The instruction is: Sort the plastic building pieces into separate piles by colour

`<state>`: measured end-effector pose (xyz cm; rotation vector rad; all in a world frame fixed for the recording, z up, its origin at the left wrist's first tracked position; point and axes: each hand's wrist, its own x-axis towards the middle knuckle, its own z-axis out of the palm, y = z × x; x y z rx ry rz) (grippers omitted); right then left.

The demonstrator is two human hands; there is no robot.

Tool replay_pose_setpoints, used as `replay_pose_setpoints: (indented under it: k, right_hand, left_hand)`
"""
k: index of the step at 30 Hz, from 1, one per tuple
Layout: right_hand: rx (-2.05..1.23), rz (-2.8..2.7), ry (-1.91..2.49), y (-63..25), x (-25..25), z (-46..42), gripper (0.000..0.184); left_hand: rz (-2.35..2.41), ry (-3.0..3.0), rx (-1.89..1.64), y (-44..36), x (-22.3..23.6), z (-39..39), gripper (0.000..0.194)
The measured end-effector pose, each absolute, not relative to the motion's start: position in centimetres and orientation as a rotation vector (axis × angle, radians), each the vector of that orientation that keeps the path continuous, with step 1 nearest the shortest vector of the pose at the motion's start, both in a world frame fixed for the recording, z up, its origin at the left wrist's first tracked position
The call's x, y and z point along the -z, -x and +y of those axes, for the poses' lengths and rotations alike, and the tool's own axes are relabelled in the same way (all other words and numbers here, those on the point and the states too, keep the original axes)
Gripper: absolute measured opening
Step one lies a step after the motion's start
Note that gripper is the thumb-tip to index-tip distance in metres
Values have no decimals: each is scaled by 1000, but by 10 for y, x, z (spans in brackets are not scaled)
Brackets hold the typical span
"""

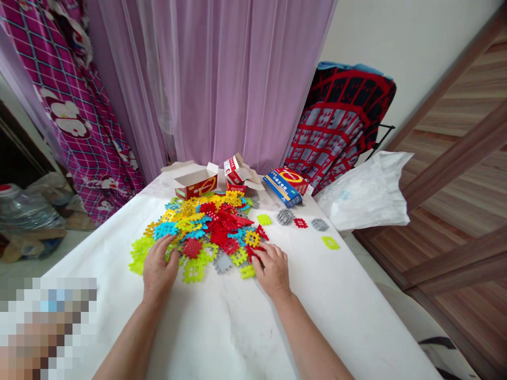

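Observation:
A heap of flat plastic interlocking building pieces in yellow, red, blue, lime green and grey lies spread on the white table. My left hand rests at the heap's near left side, thumb apart from the fingers, touching blue and lime pieces. At the right side, my right hand has its curved fingers on the edge of the heap, beside a red piece and a yellow piece. I see nothing lifted in either hand. The undersides of the fingertips are hidden.
Behind the heap stand an open red box, a red-and-white box and a blue box. Right of the heap lie grey pieces, a red piece and a lime piece. A white bag sits by the table's right edge.

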<state>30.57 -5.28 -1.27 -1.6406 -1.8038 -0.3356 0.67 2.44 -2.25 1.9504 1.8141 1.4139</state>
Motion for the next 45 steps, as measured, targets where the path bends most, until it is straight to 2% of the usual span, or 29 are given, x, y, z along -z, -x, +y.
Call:
replay_pose_setpoints:
  k: [6, 12, 17, 28, 37, 40, 43, 45]
  right_hand:
    - [342, -1819, 1571, -296, 3, -56, 21]
    - [178, -2063, 1535, -276, -5, -55, 17]
    - [174, -2111, 1559, -273, -3, -51, 15]
    - [198, -2038, 1605, -274, 1, -54, 40]
    - [281, -2052, 1603, -273, 0, -51, 39]
    - [243, -2037, 1582, -274, 1, -51, 42]
    - [218, -2033, 1545, -276, 2, -53, 43]
    - [217, -2030, 1519, -277, 2, -55, 43]
  left_hand:
    - [1812, -1950, -1420, -7, 22, 23, 35]
    - [1806, -1950, -1421, -7, 23, 24, 34]
    - [1807, -1953, -1423, -8, 23, 24, 34]
    - [1813, -1976, -1431, -8, 25, 25, 33]
    - [1686, -2213, -1429, -23, 7, 9, 34]
    - [1531, -2397, -1298, -44, 5, -6, 39]
    - [1315, -2657, -1002, -63, 6, -18, 48]
    - [1270, -2733, -867, -71, 7, -22, 47]
